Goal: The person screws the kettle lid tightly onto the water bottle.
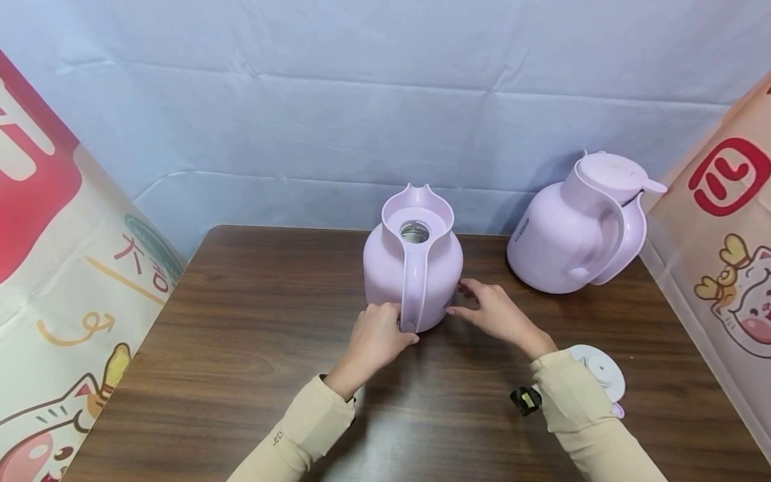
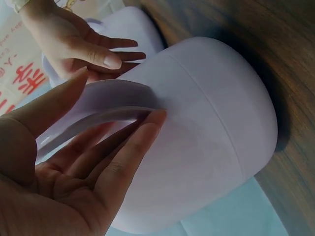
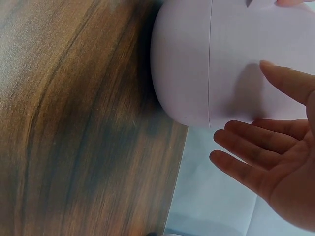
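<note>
A lilac jug [image 1: 379,271] stood upright on a brown wood-grain counter [image 1: 265,308], toward the back edge, its round mouth [image 1: 414,232] open, its spout [image 1: 418,195] turned to a pale blue backdrop [image 1: 337,127] and its handle [image 1: 414,284] toward the person. The left hand [image 1: 376,335] was at the handle, thumb and fingers parted on either side of it, the index fingertip [image 2: 156,118] at its lower end. The right hand [image 1: 496,312] was held at the jug's right flank, thumb and fingers spread apart; whether it touched could not be told. A second jug [image 1: 551,234], its lilac cap [image 1: 613,175] on, stood apart at right. Nearer the person, a white lid [image 1: 606,371] with a lilac tab [image 1: 618,410] lay on the counter, partly hidden by the right sleeve [image 1: 572,391]. Printed banners [image 1: 78,294] flanked the counter.
</note>
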Demonstrator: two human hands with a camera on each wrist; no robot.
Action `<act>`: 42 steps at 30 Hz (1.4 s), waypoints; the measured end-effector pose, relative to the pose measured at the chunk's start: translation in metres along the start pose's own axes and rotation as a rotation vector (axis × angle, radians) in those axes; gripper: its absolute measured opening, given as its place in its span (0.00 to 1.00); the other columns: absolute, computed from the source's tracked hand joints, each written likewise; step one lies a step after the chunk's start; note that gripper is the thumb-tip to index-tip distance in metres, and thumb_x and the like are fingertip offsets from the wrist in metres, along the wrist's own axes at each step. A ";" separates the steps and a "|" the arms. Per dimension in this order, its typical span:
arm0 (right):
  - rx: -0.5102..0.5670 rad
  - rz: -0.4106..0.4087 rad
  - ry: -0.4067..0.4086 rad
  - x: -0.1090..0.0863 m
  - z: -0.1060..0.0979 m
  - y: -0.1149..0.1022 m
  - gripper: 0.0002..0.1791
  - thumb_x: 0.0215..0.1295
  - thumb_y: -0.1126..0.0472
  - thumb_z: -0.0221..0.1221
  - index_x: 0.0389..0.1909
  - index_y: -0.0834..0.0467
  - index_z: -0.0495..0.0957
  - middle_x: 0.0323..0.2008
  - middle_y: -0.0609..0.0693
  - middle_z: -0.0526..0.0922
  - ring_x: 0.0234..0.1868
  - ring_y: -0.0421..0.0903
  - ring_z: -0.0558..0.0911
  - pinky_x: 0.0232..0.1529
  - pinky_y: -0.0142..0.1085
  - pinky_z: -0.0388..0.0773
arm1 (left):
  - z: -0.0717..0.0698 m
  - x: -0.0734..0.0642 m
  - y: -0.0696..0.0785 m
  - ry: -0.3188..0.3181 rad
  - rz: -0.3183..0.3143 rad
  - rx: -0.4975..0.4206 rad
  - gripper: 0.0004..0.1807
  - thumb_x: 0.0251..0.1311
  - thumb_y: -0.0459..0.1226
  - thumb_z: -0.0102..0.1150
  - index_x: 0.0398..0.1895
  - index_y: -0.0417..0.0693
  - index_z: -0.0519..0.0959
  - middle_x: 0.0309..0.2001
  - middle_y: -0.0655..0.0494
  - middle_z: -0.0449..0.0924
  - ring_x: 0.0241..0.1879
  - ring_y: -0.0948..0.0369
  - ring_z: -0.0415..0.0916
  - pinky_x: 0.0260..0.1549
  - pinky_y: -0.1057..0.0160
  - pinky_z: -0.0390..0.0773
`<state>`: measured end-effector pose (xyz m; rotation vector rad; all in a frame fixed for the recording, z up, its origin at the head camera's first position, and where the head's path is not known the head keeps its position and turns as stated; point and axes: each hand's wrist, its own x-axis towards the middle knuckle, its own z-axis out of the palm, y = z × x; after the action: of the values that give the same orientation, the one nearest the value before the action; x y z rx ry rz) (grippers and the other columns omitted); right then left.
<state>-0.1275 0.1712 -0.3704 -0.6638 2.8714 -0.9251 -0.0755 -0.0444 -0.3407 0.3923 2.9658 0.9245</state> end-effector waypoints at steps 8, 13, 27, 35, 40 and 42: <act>-0.036 -0.016 -0.014 -0.004 -0.002 0.002 0.25 0.54 0.59 0.63 0.48 0.72 0.72 0.42 0.65 0.79 0.44 0.58 0.78 0.44 0.49 0.72 | -0.001 0.000 -0.005 0.013 0.009 -0.022 0.03 0.41 0.32 0.65 0.21 0.45 0.80 0.18 0.57 0.76 0.21 0.55 0.73 0.22 0.60 0.70; -0.062 0.001 -0.046 -0.008 -0.007 0.004 0.24 0.54 0.59 0.63 0.48 0.71 0.73 0.42 0.65 0.79 0.45 0.59 0.78 0.44 0.49 0.72 | -0.001 0.000 -0.006 0.016 0.018 -0.023 0.04 0.41 0.31 0.62 0.17 0.46 0.78 0.13 0.59 0.70 0.18 0.58 0.66 0.20 0.62 0.67; -0.120 0.070 -0.142 -0.027 -0.028 0.012 0.26 0.55 0.58 0.61 0.50 0.72 0.71 0.47 0.68 0.76 0.48 0.62 0.75 0.46 0.52 0.70 | 0.000 0.000 -0.006 0.019 0.018 -0.013 0.07 0.42 0.30 0.62 0.14 0.47 0.75 0.12 0.60 0.66 0.17 0.59 0.63 0.19 0.62 0.66; -0.168 0.075 -0.099 -0.043 -0.043 0.021 0.27 0.53 0.58 0.63 0.49 0.72 0.71 0.46 0.68 0.76 0.49 0.64 0.73 0.47 0.53 0.68 | 0.001 0.000 -0.006 0.025 0.017 -0.016 0.09 0.42 0.30 0.61 0.12 0.47 0.73 0.11 0.60 0.64 0.17 0.59 0.61 0.18 0.63 0.65; -0.196 0.102 -0.100 -0.055 -0.053 0.032 0.29 0.52 0.57 0.64 0.49 0.74 0.70 0.47 0.70 0.74 0.49 0.66 0.72 0.47 0.55 0.67 | 0.001 0.000 -0.006 0.024 0.013 -0.015 0.08 0.42 0.30 0.61 0.13 0.47 0.74 0.11 0.60 0.64 0.17 0.59 0.62 0.18 0.63 0.65; -0.208 0.111 -0.100 -0.060 -0.057 0.038 0.31 0.51 0.57 0.64 0.49 0.75 0.70 0.47 0.71 0.74 0.49 0.67 0.72 0.47 0.55 0.66 | 0.001 0.000 -0.006 0.026 0.012 -0.014 0.08 0.42 0.30 0.61 0.13 0.47 0.74 0.11 0.59 0.65 0.17 0.59 0.63 0.18 0.62 0.65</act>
<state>-0.0976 0.2547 -0.3504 -0.5407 2.9043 -0.5685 -0.0763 -0.0486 -0.3449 0.4009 2.9814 0.9588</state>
